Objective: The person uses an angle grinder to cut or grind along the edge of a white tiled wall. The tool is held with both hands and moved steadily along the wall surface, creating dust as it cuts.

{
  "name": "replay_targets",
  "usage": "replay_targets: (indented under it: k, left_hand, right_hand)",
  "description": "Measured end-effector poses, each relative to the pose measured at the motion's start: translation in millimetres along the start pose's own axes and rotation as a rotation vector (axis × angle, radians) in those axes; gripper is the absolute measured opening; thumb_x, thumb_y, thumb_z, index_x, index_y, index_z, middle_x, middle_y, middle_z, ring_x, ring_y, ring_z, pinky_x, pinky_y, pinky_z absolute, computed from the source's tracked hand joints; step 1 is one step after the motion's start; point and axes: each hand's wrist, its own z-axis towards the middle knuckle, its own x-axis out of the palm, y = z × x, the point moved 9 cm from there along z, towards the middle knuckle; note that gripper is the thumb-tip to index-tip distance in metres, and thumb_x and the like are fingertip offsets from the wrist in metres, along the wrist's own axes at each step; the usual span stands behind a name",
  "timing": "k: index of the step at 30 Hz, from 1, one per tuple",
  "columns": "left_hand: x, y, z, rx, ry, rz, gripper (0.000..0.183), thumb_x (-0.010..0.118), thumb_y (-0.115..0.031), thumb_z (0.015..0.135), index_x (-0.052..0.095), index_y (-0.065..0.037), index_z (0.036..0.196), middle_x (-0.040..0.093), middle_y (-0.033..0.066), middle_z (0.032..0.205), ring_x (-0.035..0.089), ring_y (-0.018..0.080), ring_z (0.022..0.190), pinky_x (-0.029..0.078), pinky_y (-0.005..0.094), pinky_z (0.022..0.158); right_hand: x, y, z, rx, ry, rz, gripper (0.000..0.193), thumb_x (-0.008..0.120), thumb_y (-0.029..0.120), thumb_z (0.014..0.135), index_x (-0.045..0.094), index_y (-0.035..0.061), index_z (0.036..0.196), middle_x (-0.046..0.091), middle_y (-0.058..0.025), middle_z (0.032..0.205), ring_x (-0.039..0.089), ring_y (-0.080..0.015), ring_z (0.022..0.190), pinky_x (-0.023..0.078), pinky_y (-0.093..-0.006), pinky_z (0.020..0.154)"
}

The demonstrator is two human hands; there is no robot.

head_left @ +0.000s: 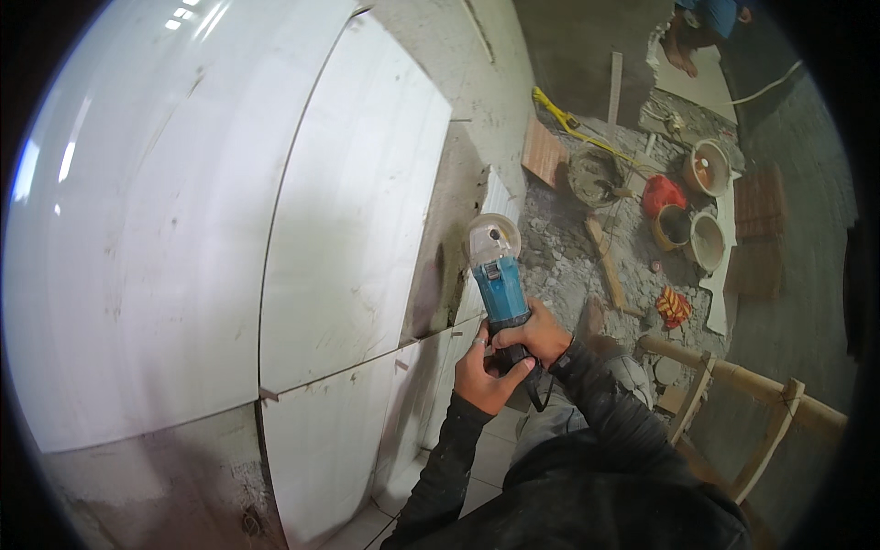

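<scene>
A blue angle grinder point(500, 291) with a round disc and guard point(495, 238) at its far end is held in front of the wall. My right hand point(543, 332) is wrapped round its dark rear part from the right. From the left, my left hand point(486, 378) closes on the tail end, thumb and fingers against it. A dark cord point(539, 394) hangs from the tail. Left of the tool stands a large white wall tile point(357, 202). Beside it runs a bare grey wall strip point(446, 234), and the disc lies over a narrow tile piece near that strip.
Rubble point(559, 247) covers the floor ahead, with a wooden plank point(605, 261), several buckets point(706, 240), a red bag point(662, 194) and a yellow tool point(555, 110). A bamboo ladder point(742, 378) stands at my right. Another person's foot point(680, 57) shows at the far right.
</scene>
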Motion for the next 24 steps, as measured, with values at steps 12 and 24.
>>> replay_targets:
  k: [12, 24]
  left_hand:
    - [41, -60, 111, 0.090, -0.034, -0.097, 0.104, 0.090, -0.021, 0.086, 0.028, 0.007, 0.164, 0.064, 0.0152, 0.133, 0.071, 0.0161, 0.103, 0.059, 0.0290, 0.085]
    - [37, -114, 240, 0.148, -0.113, -0.161, 0.090, 0.088, -0.017, 0.090, 0.037, 0.002, 0.162, 0.065, 0.0092, 0.131, 0.067, 0.0131, 0.107, 0.056, 0.0258, 0.084]
  right_hand:
    - [-70, 99, 52, -0.189, 0.031, 0.148, 0.043, 0.083, -0.002, 0.068, 0.067, -0.0031, 0.108, 0.070, -0.0099, 0.094, 0.071, -0.0207, 0.079, 0.061, -0.0362, 0.076]
    - [-123, 194, 151, -0.130, -0.062, 0.096, 0.033, 0.080, 0.000, 0.071, 0.070, -0.0029, 0.103, 0.074, -0.0098, 0.093, 0.073, -0.0203, 0.082, 0.060, -0.0345, 0.078]
